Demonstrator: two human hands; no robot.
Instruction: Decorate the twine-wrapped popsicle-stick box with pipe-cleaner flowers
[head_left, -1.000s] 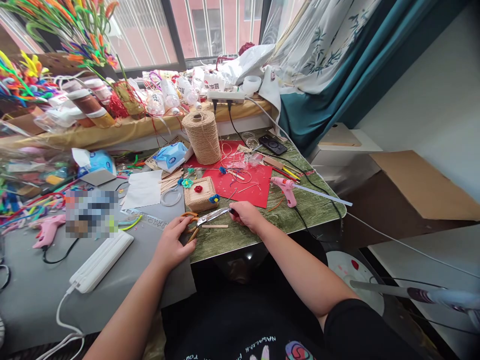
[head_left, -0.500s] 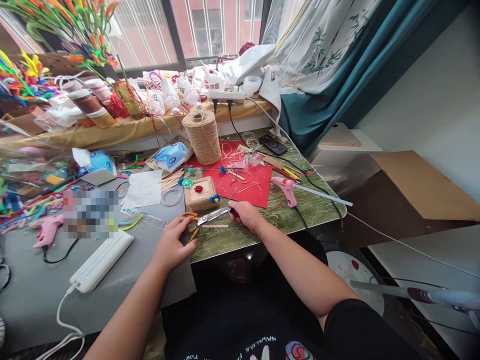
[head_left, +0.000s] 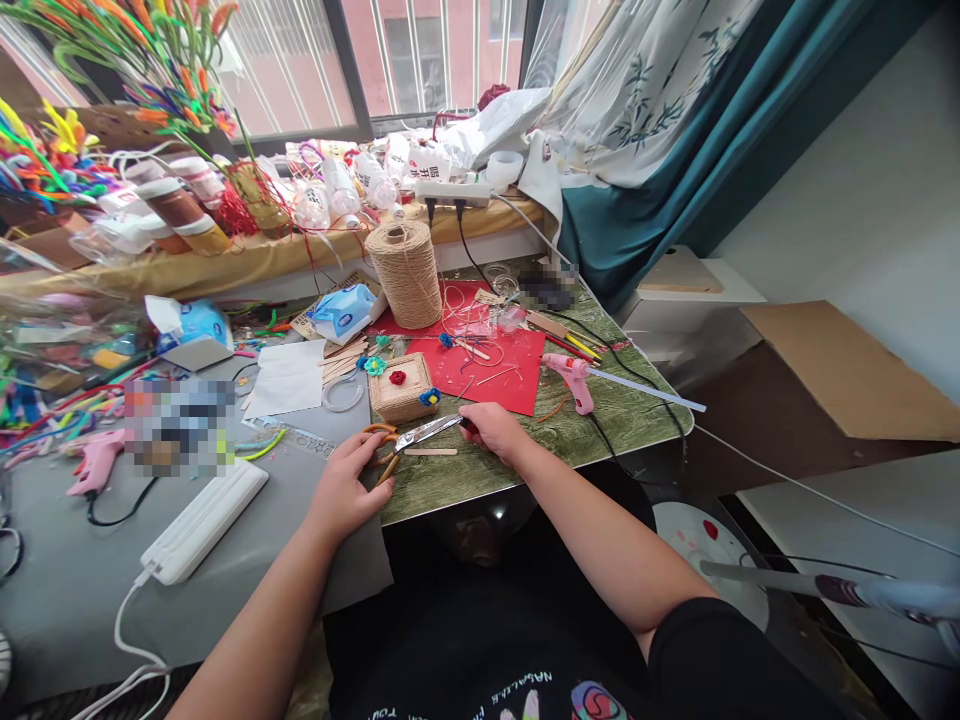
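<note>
My left hand (head_left: 343, 492) is closed on the orange handles of a pair of scissors (head_left: 411, 437) that lies low over the green table (head_left: 480, 475). My right hand (head_left: 491, 430) is pinched at the tip of the blades, around a small dark piece I cannot make out. A thin wooden stick (head_left: 430, 452) lies flat just under the blades. Right behind the scissors stands a small twine-covered box (head_left: 401, 392) with a red flower on top and little blue flowers beside it.
A red sheet (head_left: 487, 370) with scraps, a big twine spool (head_left: 406, 272) and a wipes pack (head_left: 341, 312) lie behind. A pink glue gun (head_left: 574, 382) rests at the right, another (head_left: 94, 462) at the left. A white power strip (head_left: 202, 520) sits on the grey mat.
</note>
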